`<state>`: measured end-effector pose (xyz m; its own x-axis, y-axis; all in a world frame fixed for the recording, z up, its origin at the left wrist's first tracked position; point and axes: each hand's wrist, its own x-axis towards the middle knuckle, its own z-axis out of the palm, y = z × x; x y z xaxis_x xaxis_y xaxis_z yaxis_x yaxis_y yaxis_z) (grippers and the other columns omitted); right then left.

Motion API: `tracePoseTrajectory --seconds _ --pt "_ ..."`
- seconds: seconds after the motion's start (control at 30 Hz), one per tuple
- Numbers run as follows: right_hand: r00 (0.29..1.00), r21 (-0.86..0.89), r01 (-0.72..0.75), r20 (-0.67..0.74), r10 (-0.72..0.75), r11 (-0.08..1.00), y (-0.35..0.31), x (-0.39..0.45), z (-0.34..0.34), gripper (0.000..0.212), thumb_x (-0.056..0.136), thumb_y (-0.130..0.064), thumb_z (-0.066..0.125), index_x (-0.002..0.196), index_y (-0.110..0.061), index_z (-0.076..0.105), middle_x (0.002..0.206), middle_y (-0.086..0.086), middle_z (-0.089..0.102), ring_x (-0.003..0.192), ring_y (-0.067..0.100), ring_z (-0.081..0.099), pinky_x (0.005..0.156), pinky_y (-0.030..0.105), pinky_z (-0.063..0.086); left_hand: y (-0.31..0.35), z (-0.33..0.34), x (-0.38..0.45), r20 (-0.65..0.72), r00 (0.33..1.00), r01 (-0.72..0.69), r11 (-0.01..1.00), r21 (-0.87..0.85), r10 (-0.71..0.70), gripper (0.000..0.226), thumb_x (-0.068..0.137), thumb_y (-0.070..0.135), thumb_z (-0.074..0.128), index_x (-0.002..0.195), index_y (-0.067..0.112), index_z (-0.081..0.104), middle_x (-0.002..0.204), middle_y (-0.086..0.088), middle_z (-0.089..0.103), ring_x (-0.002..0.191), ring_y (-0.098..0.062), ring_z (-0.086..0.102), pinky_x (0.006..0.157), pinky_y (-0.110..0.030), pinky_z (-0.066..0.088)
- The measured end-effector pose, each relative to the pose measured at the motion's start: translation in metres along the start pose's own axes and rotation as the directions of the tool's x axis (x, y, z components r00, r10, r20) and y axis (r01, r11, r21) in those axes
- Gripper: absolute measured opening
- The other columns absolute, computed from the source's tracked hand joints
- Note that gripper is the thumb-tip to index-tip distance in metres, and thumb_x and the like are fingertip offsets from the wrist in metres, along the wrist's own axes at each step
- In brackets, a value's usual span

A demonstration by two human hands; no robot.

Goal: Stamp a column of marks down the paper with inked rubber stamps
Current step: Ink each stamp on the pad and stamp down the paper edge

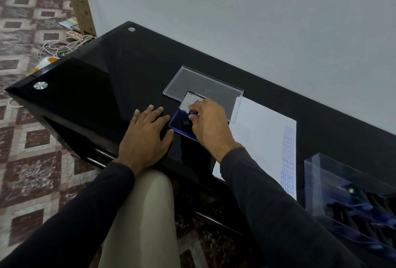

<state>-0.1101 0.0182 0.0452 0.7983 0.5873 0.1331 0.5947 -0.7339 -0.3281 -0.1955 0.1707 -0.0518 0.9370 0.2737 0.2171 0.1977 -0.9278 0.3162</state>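
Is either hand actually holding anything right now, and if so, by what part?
The right hand pinches a small blue stamp by its top, over the ink pad. The left hand holds nothing; it lies flat on the table.

Stamp [194,113] mostly hidden, perhaps touching pad [182,127].

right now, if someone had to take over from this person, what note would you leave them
Left hand: flat on the black table, fingertips against the ink pad, steadying it; holds nothing.
Right hand: pinches a small blue stamp over the open ink pad, apparently inking it.
Paper: right of the pad, with a column of blue marks along its right edge reading SAMPLE, AIR MAIL, FRAGILE.
Clear lid: behind the pad.
Clear box: far right, holding more stamps.
Done: several marks are stamped.
Left: finish inking, then press the stamp on the paper to extend the column.
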Motion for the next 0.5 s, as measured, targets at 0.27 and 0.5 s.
tracePoseTrajectory --seconds 0.27,0.5 --pt "1.000 0.006 0.007 -0.016 -0.007 1.000 0.0014 -0.0027 -0.0014 0.021 0.093 -0.018 0.062 0.111 -0.012 0.071 0.112 0.006 0.063 0.098 0.016 0.058 0.079 0.017 0.035 -0.0008 -0.0002 -0.0006 0.001 1.000 0.001 1.000 -0.005 -0.001 0.061 0.095 0.055 0.036 0.141 0.022 0.055 0.155 -0.005 0.045 0.149 -0.025 0.030 0.124 -0.051 0.018" --pt "0.999 0.043 0.000 -0.040 0.002 0.999 0.0017 -0.0061 -0.0018 0.022 0.092 -0.018 0.064 0.112 -0.013 0.069 0.114 0.004 0.063 0.099 0.012 0.056 0.081 0.015 0.036 0.0001 -0.0009 -0.0004 0.007 1.000 -0.001 1.000 -0.001 0.001 0.063 0.094 0.057 0.033 0.142 0.022 0.055 0.155 -0.006 0.044 0.149 -0.026 0.030 0.124 -0.052 0.018"
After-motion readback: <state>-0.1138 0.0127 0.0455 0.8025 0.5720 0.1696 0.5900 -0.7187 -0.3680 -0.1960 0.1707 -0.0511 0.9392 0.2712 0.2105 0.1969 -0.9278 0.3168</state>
